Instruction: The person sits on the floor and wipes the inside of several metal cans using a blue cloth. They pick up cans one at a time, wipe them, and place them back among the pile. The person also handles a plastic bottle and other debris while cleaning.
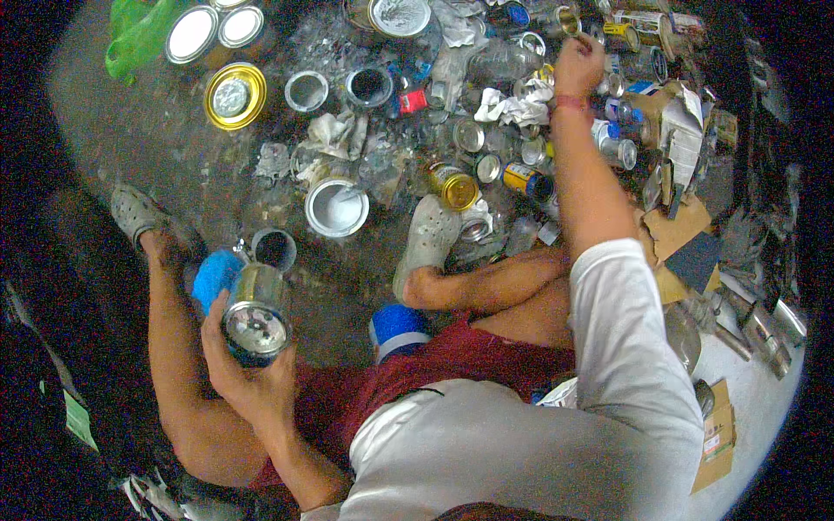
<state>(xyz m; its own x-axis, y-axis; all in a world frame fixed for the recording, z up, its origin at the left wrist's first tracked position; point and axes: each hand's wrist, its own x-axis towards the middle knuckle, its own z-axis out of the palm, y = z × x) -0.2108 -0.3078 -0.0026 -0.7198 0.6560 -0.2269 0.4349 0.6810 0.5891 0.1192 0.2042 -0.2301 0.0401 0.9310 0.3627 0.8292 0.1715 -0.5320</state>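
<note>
My left hand (252,386) is wrapped around a silver metal can (258,300), which is tilted so that its round, stained end faces up toward me. Right beside that can, past my fingers, is a bright blue fluffy pad or cloth (217,278); whether my hand touches it I cannot tell. A dark-mouthed open can (274,249) stands just beyond. My right arm reaches far out to the right, and my right hand (579,69) has its fingers curled among the scattered cans. A small gold-coloured can (569,21) lies at its fingertips. What the fingers hold, if anything, is hidden.
Paint-smeared tins, such as a white-filled one (337,208) and a gold-rimmed one (234,95), stand on the dirty floor. Jars, crumpled paper (512,106) and torn cardboard (676,230) crowd the right. A blue-and-white container (400,330) sits between my legs. A green bag (143,39) lies far left.
</note>
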